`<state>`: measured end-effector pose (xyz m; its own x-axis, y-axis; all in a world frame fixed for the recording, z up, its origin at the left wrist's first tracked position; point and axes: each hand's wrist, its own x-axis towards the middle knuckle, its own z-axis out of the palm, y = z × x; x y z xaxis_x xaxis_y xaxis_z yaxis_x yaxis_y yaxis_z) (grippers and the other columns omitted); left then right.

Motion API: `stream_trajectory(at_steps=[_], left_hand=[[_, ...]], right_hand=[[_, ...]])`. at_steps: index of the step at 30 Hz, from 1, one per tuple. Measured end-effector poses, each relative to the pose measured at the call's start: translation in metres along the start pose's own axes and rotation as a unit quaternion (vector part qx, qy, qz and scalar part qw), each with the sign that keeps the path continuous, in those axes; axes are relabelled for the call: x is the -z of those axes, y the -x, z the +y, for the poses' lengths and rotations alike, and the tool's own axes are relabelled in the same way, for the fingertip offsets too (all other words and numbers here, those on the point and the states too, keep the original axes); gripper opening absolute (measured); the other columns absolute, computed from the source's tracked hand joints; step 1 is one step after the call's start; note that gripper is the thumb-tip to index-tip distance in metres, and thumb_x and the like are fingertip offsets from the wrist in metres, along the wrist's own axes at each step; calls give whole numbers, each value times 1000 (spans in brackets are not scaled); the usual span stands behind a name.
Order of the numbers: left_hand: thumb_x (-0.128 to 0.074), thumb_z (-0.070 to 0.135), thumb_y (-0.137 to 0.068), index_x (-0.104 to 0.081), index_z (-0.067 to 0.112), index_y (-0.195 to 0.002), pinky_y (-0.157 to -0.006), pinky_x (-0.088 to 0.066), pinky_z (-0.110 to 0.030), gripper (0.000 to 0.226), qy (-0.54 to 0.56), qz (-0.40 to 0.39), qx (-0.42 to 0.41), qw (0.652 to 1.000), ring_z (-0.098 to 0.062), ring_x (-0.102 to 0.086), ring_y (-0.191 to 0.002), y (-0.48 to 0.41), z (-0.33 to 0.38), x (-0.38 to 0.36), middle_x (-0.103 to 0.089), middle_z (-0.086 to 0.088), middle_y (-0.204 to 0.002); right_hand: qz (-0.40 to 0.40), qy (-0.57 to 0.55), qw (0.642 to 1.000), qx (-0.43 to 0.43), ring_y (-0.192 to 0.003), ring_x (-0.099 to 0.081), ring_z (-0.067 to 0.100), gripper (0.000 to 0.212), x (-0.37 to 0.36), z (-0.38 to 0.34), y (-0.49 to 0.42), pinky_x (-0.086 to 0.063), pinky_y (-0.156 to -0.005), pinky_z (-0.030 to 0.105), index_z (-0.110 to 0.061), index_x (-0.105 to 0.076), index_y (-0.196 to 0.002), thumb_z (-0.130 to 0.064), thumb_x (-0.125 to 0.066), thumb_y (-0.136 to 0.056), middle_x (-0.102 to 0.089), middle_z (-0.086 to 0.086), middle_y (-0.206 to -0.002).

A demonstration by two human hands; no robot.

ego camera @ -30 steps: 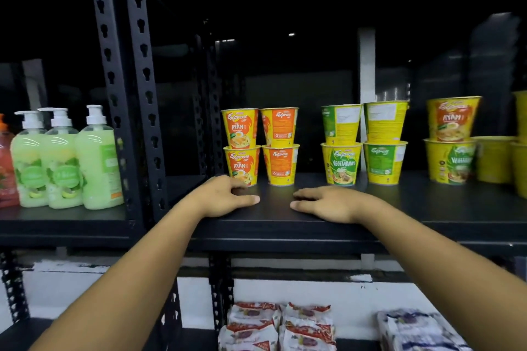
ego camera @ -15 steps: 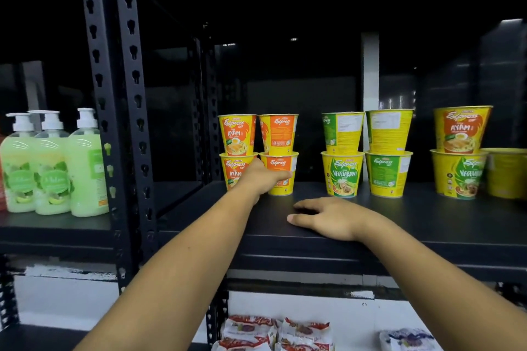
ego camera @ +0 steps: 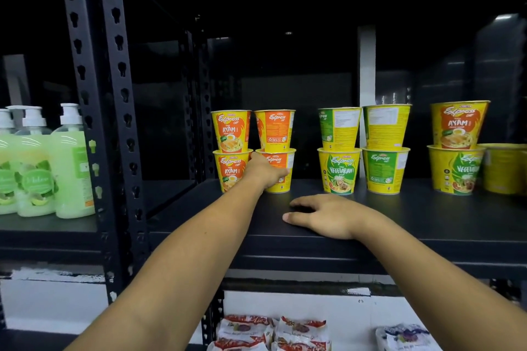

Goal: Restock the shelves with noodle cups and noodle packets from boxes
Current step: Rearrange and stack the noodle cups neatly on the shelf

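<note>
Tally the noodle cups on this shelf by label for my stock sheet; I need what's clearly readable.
Orange Ayam cups: 5
Green Vegetarian cups: 5
Plain yellow cup at the right edge, label not readable: 1
Total: 11 cups. The left hand touches a bottom Ayam cup; the right hand rests on the shelf.

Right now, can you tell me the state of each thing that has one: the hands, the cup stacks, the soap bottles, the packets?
Left hand: reaching in, touching the bottom cup of the second orange stack.
Right hand: flat on the shelf, holding nothing.
Ayam stack: upright, two high.
Vegetarian stacks: upright, two high, lids sealed.
Soap bottles: upright, full.
Noodle packets: lying piled on the lower shelf.
</note>
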<state>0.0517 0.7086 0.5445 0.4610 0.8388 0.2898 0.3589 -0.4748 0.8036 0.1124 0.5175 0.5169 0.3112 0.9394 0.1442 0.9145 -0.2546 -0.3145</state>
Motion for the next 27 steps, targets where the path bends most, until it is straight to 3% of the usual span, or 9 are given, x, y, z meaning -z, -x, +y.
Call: stream_trajectory(at_steps=[12,19,23,27], left_hand=[[-86,36,-83,-35,15,-145,-102,-49,-44,83,1,-23,-39,999,-29,-58,-128,7,-5,7,-56,-5,-140],[-88,38,-80,-41,21,-139,-96,-48,-37,77,26,-37,-76,996,-20,-59,-119,40,-17,26,-60,3,-129],[-90,48,-73,-45,28,-139,-102,-52,-42,82,36,-49,-101,993,-15,-62,-120,67,-25,42,-63,9,-131],[-90,51,-72,-46,31,-138,-99,-53,-39,82,42,-46,-125,990,-9,-64,-114,101,-28,59,-65,13,-127]], right_hand=[[46,-22,999,-3,-126,-55,17,61,0,4,-3,-45,-104,32,-27,-63,-137,-68,-58,-91,-62,-4,-139],[57,-12,998,-26,-122,-57,18,70,-1,7,-6,-47,-100,33,-22,-63,-138,-72,-58,-88,-64,-2,-136],[50,-5,999,-20,-119,-58,17,69,-1,6,-3,-47,-97,33,-22,-64,-137,-73,-56,-89,-65,-2,-134],[40,-10,999,-6,-123,-56,15,76,-1,4,2,-46,-102,34,-28,-59,-142,-78,-56,-85,-61,-7,-140]])
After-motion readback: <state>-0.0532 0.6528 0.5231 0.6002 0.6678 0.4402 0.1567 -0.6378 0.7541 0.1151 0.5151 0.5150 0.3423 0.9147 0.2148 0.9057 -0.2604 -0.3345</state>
